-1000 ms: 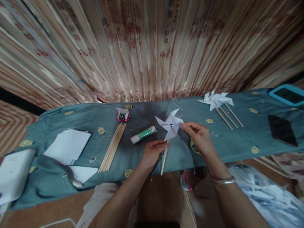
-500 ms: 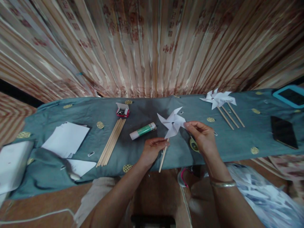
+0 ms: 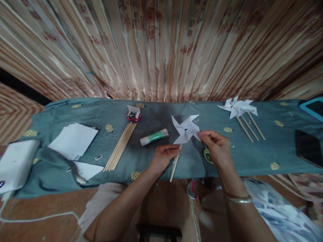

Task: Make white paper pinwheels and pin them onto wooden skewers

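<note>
A white paper pinwheel [image 3: 186,129] with a silver pin at its centre is held over the cloth-covered table. My left hand [image 3: 165,158] pinches its wooden stick [image 3: 174,170] just below the blades. The fingertips of my right hand [image 3: 214,143] are closed on the tip of the pinwheel's right blade. To the left of the pinwheel lies a green and white glue stick [image 3: 154,136]. A round yellow-green object [image 3: 207,155] is partly hidden beside my right hand.
Wooden sticks [image 3: 119,147] lie left of the glue stick, below a red box of pins [image 3: 133,115]. White paper sheets [image 3: 73,139] are farther left. Finished pinwheels [image 3: 237,107] rest at the back right, near a dark phone [image 3: 309,148]. A white device [image 3: 17,164] sits far left.
The pinwheel's blades have turned slightly, with my right fingers still on a blade tip. My left hand keeps its hold on the stick. The camera view has shifted a little.
</note>
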`<state>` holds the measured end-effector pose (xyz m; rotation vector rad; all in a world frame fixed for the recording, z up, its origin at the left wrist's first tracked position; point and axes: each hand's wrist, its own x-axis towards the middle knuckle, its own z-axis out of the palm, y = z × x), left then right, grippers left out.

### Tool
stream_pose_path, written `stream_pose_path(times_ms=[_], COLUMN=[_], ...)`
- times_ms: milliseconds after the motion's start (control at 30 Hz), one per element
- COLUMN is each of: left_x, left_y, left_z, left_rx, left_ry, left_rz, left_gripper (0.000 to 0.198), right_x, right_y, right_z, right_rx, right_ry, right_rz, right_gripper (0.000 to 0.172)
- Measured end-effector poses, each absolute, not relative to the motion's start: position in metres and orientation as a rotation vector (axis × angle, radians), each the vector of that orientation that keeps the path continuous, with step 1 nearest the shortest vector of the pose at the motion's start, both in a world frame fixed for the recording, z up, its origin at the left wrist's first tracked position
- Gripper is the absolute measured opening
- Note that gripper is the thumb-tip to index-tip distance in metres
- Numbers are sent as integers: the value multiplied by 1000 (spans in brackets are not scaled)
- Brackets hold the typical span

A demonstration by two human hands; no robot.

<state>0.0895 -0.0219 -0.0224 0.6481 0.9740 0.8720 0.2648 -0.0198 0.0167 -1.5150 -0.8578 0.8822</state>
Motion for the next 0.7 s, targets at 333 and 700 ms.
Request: stream_pose_path(times_ms=[333, 700], left_x=[91, 89], left_y=[-20, -19], left_z=[-24, -21], left_rx=[610, 660], left_ry=[1004, 1047], left_rz=[895, 901], left_gripper=[36, 35], right_x=[259, 256], right_y=[-23, -23], right_z=[15, 9], right_rx=[-1527, -1476], right_ry=[-896, -940], right_rz=[895, 1012], right_gripper=[20, 28])
